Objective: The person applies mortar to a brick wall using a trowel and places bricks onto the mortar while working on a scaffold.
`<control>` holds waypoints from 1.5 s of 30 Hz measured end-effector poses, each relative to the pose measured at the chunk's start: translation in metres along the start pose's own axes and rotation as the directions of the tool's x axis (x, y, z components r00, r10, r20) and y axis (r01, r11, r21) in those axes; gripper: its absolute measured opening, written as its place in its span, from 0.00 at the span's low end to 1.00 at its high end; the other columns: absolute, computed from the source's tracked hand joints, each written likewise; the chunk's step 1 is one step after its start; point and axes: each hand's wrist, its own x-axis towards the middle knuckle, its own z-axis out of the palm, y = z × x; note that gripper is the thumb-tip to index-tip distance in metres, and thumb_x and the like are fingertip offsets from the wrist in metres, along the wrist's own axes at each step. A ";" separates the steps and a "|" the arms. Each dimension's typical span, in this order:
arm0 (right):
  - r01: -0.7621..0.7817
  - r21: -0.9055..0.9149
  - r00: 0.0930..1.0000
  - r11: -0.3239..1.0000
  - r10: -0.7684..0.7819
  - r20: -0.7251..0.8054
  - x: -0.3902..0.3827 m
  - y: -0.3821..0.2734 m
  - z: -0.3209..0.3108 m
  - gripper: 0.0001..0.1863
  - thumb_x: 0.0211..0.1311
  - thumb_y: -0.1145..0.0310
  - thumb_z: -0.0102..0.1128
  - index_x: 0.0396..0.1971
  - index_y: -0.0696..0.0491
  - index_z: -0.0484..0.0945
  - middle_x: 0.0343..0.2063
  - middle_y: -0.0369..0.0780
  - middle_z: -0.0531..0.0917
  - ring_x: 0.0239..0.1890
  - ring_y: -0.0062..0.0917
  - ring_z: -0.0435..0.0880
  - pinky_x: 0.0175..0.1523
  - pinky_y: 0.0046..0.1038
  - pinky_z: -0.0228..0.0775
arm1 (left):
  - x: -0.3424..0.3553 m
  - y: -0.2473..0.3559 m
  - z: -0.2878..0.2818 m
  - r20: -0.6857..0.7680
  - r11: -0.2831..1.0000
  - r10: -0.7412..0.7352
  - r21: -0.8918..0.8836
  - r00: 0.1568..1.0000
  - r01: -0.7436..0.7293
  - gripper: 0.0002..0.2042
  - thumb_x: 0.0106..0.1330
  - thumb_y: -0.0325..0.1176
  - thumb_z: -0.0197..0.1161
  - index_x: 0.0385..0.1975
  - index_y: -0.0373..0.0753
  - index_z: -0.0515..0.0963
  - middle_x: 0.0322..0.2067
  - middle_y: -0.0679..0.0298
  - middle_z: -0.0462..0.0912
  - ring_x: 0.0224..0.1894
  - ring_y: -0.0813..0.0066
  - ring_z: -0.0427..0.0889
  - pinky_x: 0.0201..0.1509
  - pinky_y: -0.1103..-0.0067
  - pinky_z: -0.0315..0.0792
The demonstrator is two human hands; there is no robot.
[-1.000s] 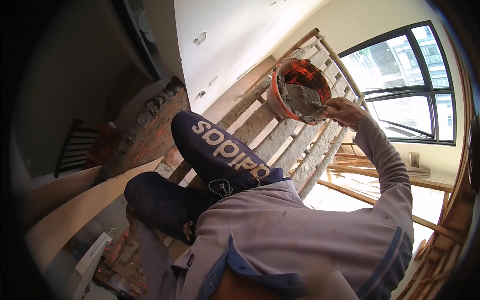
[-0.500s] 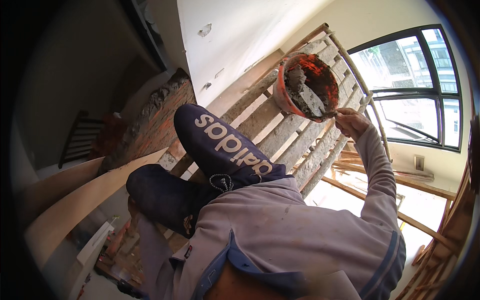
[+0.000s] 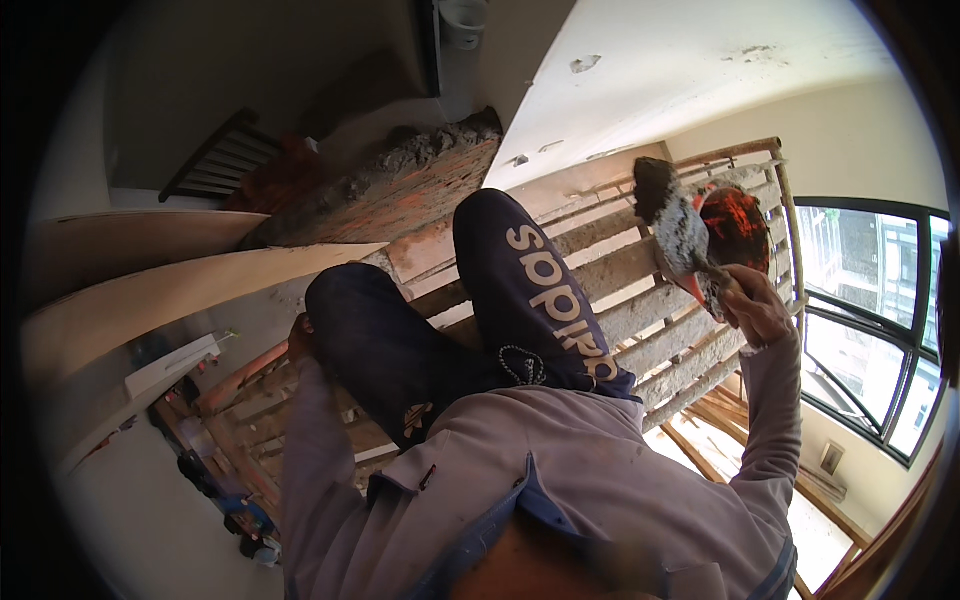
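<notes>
Trowel [image 3: 683, 236] was down in the bucket [image 3: 738, 226] half a second ago; now it's up out of the mouth, grey mortar [image 3: 656, 189] heaped toward the tip, so scooping looks done for this load, as judged. Right hand [image 3: 755, 303] clamped on the trowel handle, blade just beyond its fingers, covering part of the bucket's rim. Bucket sits on the slatted platform [image 3: 645, 312], near that hand. Left hand [image 3: 299, 338] well apart, beside the left knee [image 3: 345, 300], mostly hidden; can't tell its grip.
</notes>
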 end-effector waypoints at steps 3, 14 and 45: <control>0.027 -0.071 0.986 0.997 -0.014 0.168 0.077 -0.009 0.012 0.22 0.57 0.58 0.63 0.43 0.60 0.74 0.20 0.32 0.71 0.19 0.14 0.67 0.23 0.19 0.58 | -0.026 0.042 -0.010 -0.072 0.996 -0.082 0.035 0.994 0.085 0.16 0.58 0.40 0.65 0.46 0.44 0.78 0.43 0.61 0.84 0.49 0.68 0.82 0.51 0.73 0.74; 0.090 -0.246 0.933 0.965 0.004 0.359 0.349 0.024 0.116 0.11 0.56 0.66 0.64 0.33 0.57 0.77 0.19 0.33 0.74 0.20 0.17 0.71 0.25 0.22 0.65 | -0.040 0.057 -0.003 -0.196 0.998 -0.056 -0.031 0.979 0.051 0.17 0.57 0.42 0.66 0.44 0.41 0.78 0.43 0.60 0.83 0.47 0.66 0.82 0.52 0.71 0.74; -0.040 -0.951 0.980 0.307 -0.175 -0.098 0.356 0.067 0.183 0.12 0.62 0.65 0.50 0.45 0.46 0.74 0.44 0.47 0.78 0.43 0.44 0.81 0.45 0.41 0.73 | -0.048 0.053 -0.002 -0.196 0.993 0.020 -0.110 0.980 -0.043 0.19 0.58 0.46 0.64 0.41 0.39 0.79 0.42 0.59 0.83 0.47 0.64 0.82 0.52 0.71 0.73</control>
